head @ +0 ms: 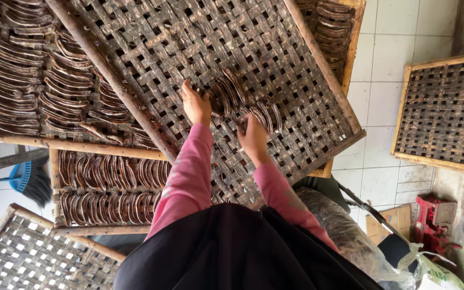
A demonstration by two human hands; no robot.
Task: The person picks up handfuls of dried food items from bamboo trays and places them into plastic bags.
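Reference landmark: the woven tray, a lattice of dark strips in a pole frame, lying tilted across the stack in front of you.

**Workpiece.** A short row of dark, curved strips lies on the tray's weave, near its lower middle. The strips are thin, crescent-shaped and overlapped like shingles. Judge them light and somewhat stiff but likely brittle at the tips; the surface looks dry, not slippery. Take each one by its mid-curve between thumb and fingertips, not by an end.

**Hand state.**
- Your left hand rests at the left end of the row, fingers extended onto the strips, pressing rather than closed around anything.
- Your right hand sits just below the row, fingers curled. Whether they pinch a strip cannot be told from this view.

**Containers.**
- Under the tray, to its left: filled trays packed with the same strips in dense rows.
- Below those: a further filled tray, two rows.
- Lower left of the landmark: an empty lattice tray.
- Right of the landmark, on the tiled floor: another unloaded tray.
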